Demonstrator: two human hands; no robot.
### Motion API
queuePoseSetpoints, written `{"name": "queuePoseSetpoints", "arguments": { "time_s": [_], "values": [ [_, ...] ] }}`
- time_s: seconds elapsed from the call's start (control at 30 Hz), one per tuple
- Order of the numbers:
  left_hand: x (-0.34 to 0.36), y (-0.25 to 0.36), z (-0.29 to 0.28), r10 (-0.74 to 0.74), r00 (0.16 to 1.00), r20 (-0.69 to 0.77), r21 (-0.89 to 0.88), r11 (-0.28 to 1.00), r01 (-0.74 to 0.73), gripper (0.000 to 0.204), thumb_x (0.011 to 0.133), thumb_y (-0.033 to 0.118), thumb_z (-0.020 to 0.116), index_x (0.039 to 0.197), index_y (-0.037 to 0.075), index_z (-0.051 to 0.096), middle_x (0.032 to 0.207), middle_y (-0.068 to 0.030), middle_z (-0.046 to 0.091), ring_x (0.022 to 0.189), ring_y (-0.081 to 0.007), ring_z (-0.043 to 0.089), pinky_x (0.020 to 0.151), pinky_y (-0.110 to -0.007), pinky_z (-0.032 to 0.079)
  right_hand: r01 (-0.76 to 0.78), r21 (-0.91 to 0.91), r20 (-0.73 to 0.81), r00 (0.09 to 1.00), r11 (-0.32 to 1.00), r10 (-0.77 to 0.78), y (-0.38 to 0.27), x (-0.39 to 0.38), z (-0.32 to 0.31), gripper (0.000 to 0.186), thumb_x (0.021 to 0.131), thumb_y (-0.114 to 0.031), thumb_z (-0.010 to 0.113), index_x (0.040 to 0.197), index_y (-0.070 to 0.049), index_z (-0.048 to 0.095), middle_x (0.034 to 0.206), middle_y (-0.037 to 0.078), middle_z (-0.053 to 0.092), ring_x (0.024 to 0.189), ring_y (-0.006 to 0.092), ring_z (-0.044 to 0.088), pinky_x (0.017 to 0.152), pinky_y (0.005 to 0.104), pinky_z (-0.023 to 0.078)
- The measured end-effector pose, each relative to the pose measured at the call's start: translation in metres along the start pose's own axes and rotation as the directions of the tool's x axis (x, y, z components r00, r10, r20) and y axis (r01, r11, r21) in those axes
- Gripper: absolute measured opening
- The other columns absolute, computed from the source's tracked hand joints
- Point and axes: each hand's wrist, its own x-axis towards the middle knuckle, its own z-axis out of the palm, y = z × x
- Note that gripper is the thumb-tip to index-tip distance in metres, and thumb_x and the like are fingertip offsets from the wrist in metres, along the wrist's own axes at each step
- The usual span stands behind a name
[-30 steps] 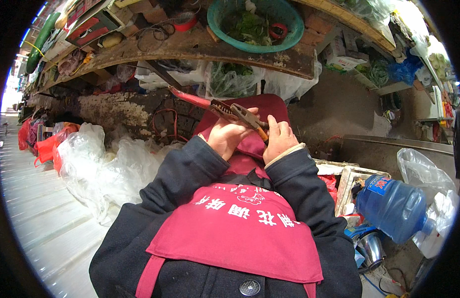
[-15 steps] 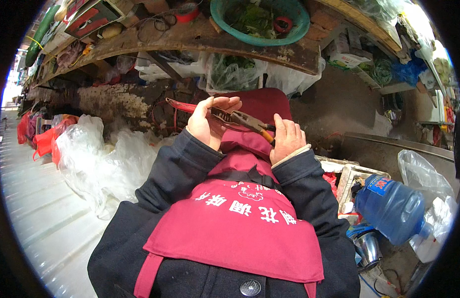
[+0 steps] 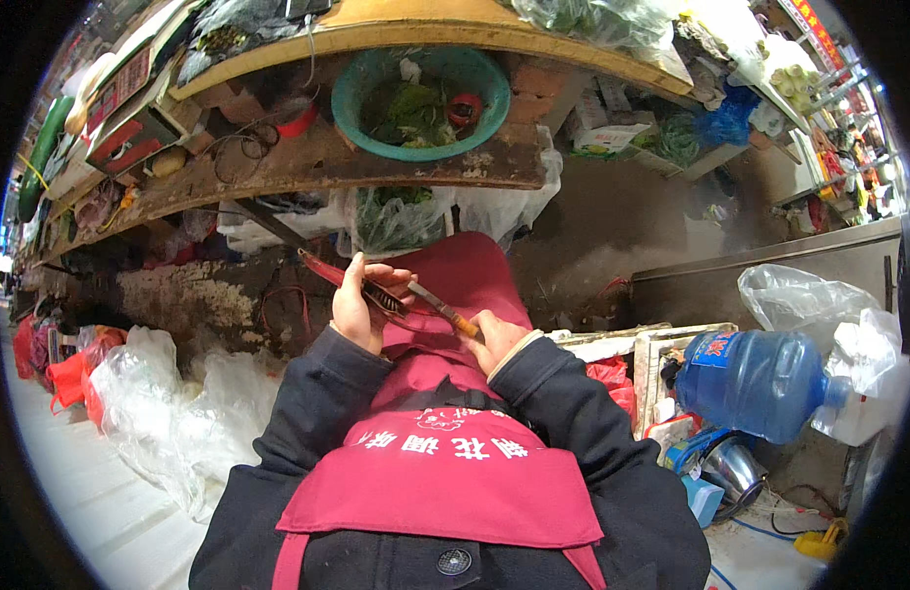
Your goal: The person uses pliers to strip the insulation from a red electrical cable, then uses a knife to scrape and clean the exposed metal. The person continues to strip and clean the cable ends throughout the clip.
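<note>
At the far left a long dark-green cucumber (image 3: pixel 45 157) lies by the stacked boxes, and below it a red bag (image 3: pixel 73 382) sits next to a heap of clear plastic bags (image 3: pixel 170 418). Further right, the left hand (image 3: pixel 352 313) is cupped, thumb raised and fingers bent, holding a red-handled tool (image 3: pixel 321 267) with a dark, ridged inner part; its exact kind is unclear. This tool slants across the palm, its red end sticking out to the upper left, above the maroon apron (image 3: pixel 435 497). Beyond the hands, a teal basin (image 3: pixel 420 153) of leafy greens (image 3: pixel 412 116) and a red ring-shaped thing (image 3: pixel 465 109) stands on a worn wooden plank (image 3: pixel 445 174), with more greens in clear plastic beneath it. The right hand (image 3: pixel 500 340) is closed around the grip of an orange-handled tool (image 3: pixel 434 302), whose flat metal end points up and left to the left fingertips; whether it touches them cannot be told. Right of the hands stands a pale, dirty foam box (image 3: pixel 659 379), then a blue water bottle (image 3: pixel 750 385) lying on its side, neck to the right, with a shiny metal vessel (image 3: pixel 736 468) below and a clear bag (image 3: pixel 799 297) above.
</note>
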Motion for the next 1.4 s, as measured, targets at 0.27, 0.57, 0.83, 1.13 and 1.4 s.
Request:
{"name": "queuePoseSetpoints", "arguments": {
  "time_s": [0.27,0.57,0.83,1.13,1.4],
  "values": [
    [0.006,0.015,0.008,-0.041,0.996,0.081,-0.086,0.995,0.048,0.071,0.103,0.072,0.04,0.1,0.005,0.063,0.105,-0.0201,0.073,0.108,-0.0411,0.072,0.087,-0.05,0.06,-0.042,0.741,0.012,0.999,0.67,0.049,0.009,0.01,0.015,0.034,0.1,-0.03,0.073,0.115,-0.004,0.057,0.083,0.003,0.066,0.074,0.0114,0.064,0.068,0.0293,0.051],
    [0.004,0.029,0.02,0.017,0.992,0.127,-0.164,0.986,0.005,0.061,0.106,0.063,0.047,0.1,0.006,0.066,0.107,-0.0146,0.07,0.111,-0.0344,0.07,0.089,-0.042,0.062,-0.079,0.808,0.008,0.992,0.584,0.124,-0.029,-0.024,-0.028,0.033,0.108,-0.03,0.061,0.12,0.0,0.054,0.087,0.012,0.072,0.073,0.0195,0.072,0.07,0.0341,0.06],
    [0.003,0.049,0.033,0.13,0.984,0.124,-0.37,0.926,-0.075,0.054,0.111,0.051,0.043,0.1,0.004,0.068,0.115,-0.0188,0.073,0.122,-0.04,0.066,0.105,-0.051,0.053,-0.067,0.948,0.143,0.963,0.311,-0.229,-0.041,-0.033,-0.036,0.017,0.105,-0.007,0.06,0.12,0.002,0.058,0.129,0.017,0.066,0.116,0.0213,0.067,0.105,0.0366,0.051],
    [0.012,0.067,0.036,0.239,0.97,0.043,-0.473,0.86,-0.191,0.055,0.102,0.05,0.054,0.067,0.008,0.06,0.075,-0.0106,0.062,0.079,-0.0297,0.064,0.086,-0.049,0.059,-0.344,0.897,0.408,0.886,0.276,-0.222,-0.048,-0.015,-0.04,0.042,0.097,-0.009,0.072,0.138,-0.005,0.062,0.098,-0.005,0.061,0.08,0.0053,0.053,0.074,0.0231,0.044],
    [0.017,0.077,0.035,0.205,0.975,-0.08,-0.463,0.859,-0.219,0.062,0.103,0.059,0.053,0.065,0.01,0.056,0.067,-0.0076,0.056,0.069,-0.0266,0.058,0.078,-0.048,0.056,-0.228,0.892,0.355,0.887,0.391,-0.294,-0.047,-0.005,-0.037,0.04,0.092,-0.004,0.067,0.131,-0.005,0.064,0.104,-0.004,0.059,0.085,0.0041,0.052,0.077,0.0215,0.043]
  ]
}}
